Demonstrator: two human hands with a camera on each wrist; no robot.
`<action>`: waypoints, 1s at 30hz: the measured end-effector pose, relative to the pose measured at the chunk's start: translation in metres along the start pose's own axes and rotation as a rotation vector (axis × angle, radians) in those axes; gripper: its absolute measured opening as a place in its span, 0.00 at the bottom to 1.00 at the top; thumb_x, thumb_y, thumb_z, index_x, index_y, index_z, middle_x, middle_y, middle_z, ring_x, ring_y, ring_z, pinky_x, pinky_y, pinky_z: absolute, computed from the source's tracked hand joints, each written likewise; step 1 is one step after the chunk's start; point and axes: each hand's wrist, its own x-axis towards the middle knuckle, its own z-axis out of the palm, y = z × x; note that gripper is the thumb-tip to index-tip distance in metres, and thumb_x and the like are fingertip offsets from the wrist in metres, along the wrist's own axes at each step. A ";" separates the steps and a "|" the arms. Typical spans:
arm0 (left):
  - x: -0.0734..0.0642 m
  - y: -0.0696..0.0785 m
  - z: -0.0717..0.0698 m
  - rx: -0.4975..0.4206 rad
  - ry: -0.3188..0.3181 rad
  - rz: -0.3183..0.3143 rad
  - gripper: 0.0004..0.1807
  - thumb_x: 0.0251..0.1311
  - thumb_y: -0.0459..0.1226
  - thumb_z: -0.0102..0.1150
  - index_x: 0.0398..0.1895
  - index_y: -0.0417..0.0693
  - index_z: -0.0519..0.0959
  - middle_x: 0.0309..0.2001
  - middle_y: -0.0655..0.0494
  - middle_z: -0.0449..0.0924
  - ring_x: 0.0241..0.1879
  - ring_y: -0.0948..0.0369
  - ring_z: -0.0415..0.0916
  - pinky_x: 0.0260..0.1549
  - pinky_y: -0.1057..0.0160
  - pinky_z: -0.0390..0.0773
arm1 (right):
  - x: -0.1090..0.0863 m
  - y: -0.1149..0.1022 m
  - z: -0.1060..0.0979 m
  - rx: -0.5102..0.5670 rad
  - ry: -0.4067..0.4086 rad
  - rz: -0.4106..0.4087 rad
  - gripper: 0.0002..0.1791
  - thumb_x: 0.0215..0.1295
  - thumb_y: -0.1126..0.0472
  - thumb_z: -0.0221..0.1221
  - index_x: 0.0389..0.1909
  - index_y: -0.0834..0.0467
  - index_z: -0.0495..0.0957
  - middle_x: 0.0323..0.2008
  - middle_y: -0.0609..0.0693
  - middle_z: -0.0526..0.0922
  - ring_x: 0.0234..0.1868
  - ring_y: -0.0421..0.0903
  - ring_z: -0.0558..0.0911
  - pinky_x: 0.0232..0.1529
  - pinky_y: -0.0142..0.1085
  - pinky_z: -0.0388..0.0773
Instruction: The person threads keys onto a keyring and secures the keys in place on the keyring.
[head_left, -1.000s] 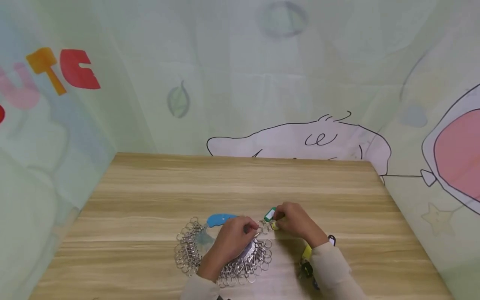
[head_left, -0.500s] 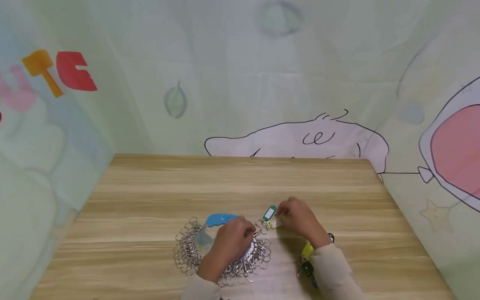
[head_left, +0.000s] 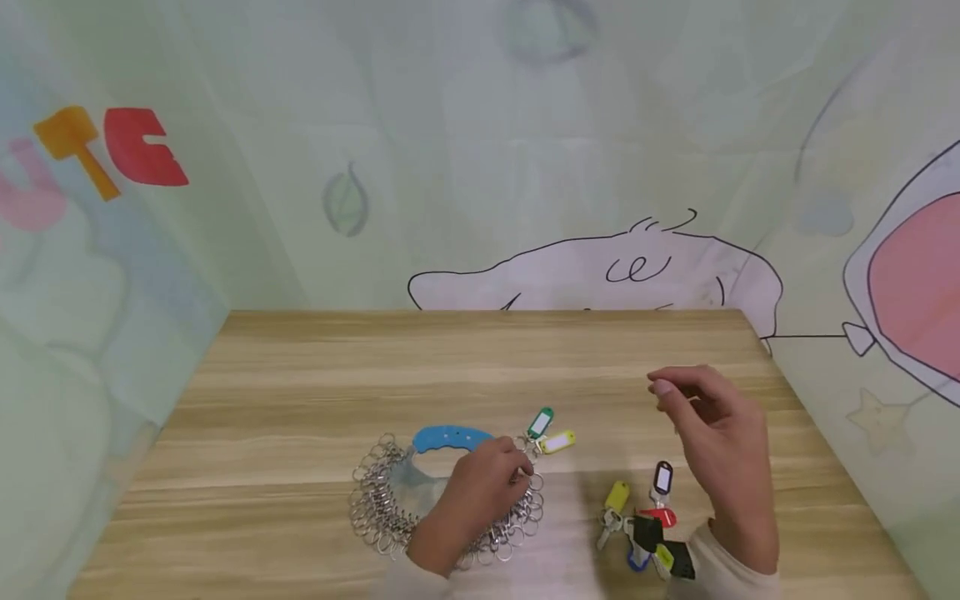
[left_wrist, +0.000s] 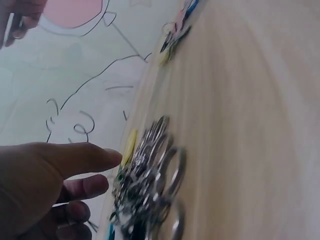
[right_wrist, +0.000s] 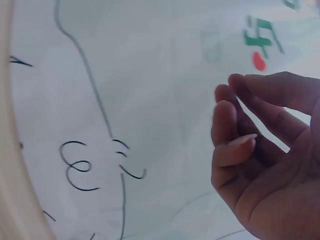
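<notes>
Nearest, a heap of keys with coloured plastic tags [head_left: 648, 533] lies partly behind the cream right sleeve [head_left: 720, 568]. Beyond it, the left hand [head_left: 476, 492], its fingers loosely bent with no grip visible, covers part of the oval of silvery metal rings with a blue handle [head_left: 450, 437]. The right hand [head_left: 723, 446] hangs above the table, thumb near fingertips, nothing visibly pinched: apparently between grasps, a further one calling for lowering it. Farther lie white-labelled green [head_left: 540, 422] and yellow tags [head_left: 557, 442], then the printed wall [head_left: 450, 150].
</notes>
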 end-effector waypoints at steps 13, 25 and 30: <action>0.002 0.023 0.018 0.158 0.059 -0.071 0.06 0.50 0.39 0.77 0.26 0.53 0.86 0.26 0.66 0.68 0.27 0.69 0.65 0.22 0.73 0.68 | -0.006 -0.017 -0.019 0.137 0.022 -0.057 0.09 0.68 0.77 0.58 0.44 0.67 0.83 0.37 0.58 0.83 0.35 0.48 0.80 0.38 0.30 0.78; 0.000 0.022 0.022 0.122 0.071 -0.058 0.09 0.49 0.37 0.73 0.22 0.52 0.79 0.27 0.64 0.68 0.26 0.68 0.66 0.19 0.70 0.68 | -0.006 -0.014 -0.018 0.075 -0.021 -0.093 0.12 0.66 0.78 0.59 0.46 0.65 0.83 0.36 0.54 0.83 0.34 0.46 0.80 0.37 0.28 0.78; 0.002 0.019 0.019 0.043 0.091 -0.054 0.10 0.52 0.36 0.71 0.24 0.52 0.76 0.32 0.62 0.69 0.29 0.68 0.67 0.22 0.71 0.70 | -0.005 -0.013 -0.017 0.059 -0.039 -0.085 0.11 0.67 0.77 0.58 0.46 0.64 0.83 0.37 0.54 0.84 0.34 0.46 0.81 0.37 0.28 0.78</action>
